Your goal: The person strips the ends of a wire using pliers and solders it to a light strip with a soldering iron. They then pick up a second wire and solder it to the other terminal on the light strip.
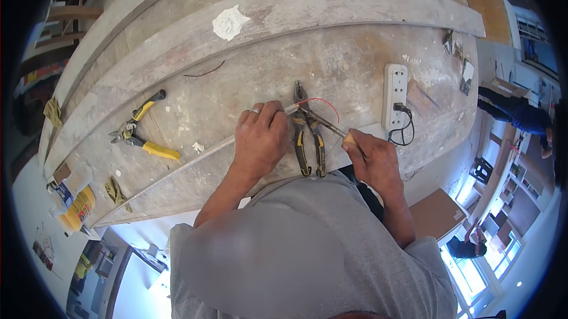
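My left hand, fingers curled, presses on the end of a long thin white strip that runs off to the lower left. A red wire arcs out to the right from that end. My right hand grips the pale handle of a soldering iron, its metal shaft slanting up-left over the pliers. Between my hands lie the pliers, with black and yellow handles towards me. The iron's tip overlaps the pliers near their joint, by the strip's end.
A white power strip with a black plug and cord lies to the right. Yellow-handled cutters lie left. Curved boards span the table's far side. Bottles stand at the left edge. Two people are in the right background.
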`<state>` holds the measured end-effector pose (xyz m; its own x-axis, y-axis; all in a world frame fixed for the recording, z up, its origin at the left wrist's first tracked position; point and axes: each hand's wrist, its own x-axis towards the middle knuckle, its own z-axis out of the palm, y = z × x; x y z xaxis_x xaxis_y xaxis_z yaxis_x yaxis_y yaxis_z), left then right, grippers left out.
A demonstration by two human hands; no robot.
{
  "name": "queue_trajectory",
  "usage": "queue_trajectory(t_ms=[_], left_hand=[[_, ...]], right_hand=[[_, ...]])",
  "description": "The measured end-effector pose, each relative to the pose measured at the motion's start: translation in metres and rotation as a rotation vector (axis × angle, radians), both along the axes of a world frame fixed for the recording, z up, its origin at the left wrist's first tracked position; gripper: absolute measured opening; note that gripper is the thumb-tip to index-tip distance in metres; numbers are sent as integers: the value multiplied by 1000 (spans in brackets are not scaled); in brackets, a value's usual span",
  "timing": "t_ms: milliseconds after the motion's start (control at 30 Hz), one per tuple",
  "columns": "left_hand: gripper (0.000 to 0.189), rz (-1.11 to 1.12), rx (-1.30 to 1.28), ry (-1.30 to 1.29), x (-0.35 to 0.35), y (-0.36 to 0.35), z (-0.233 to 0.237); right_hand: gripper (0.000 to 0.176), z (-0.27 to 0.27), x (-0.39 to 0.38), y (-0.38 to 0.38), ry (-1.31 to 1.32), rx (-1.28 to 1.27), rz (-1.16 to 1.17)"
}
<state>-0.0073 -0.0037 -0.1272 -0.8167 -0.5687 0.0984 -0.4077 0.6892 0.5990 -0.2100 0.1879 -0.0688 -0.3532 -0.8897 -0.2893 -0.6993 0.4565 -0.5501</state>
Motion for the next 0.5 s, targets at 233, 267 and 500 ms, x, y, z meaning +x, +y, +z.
queue_trajectory(t_ms=[233,267,500], left_hand=[[20,0,3,3,0,0,0],[20,-1,4,3,-1,0,0],[20,-10,-4,22,0,0,0]], right_hand=[[34,5,1,-3,51,-20,29],[34,4,1,-3,52,-20,29],[34,0,-3,-2,127,-64,86]])
